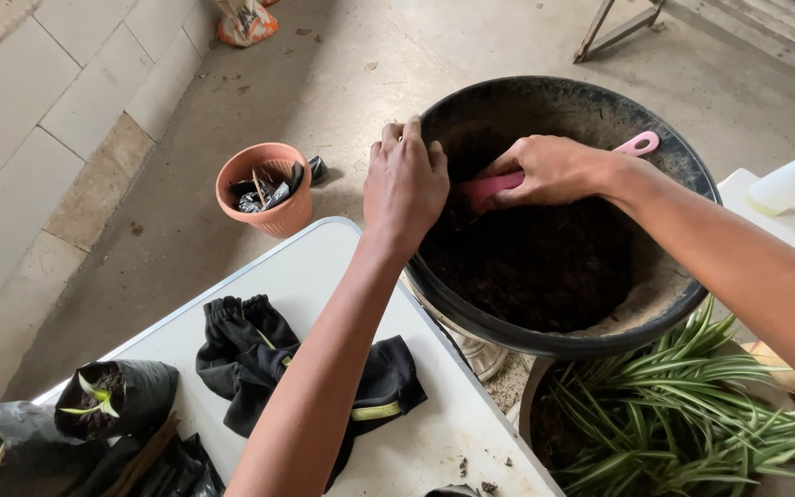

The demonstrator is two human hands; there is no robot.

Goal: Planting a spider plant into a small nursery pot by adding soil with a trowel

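From the head camera I see my left hand (pixel 404 179) resting on the near rim of the black tub (pixel 683 156), fingers curled over the edge, gripping only the rim. My right hand (pixel 549 170) is closed around a pink trowel (pixel 639 143), its blade pushed into the dark soil (pixel 535 267). Beside the tub: white table (pixel 324 267), black gloves (pixel 250 350), terracotta pot (pixel 269 189), striped plant (pixel 683 414).

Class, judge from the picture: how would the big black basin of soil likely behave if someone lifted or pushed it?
The black basin is probably heavy: dark soil fills much of it. Its wide round shape suggests it won't tip easily. Loose soil may shift or spill if tilted.
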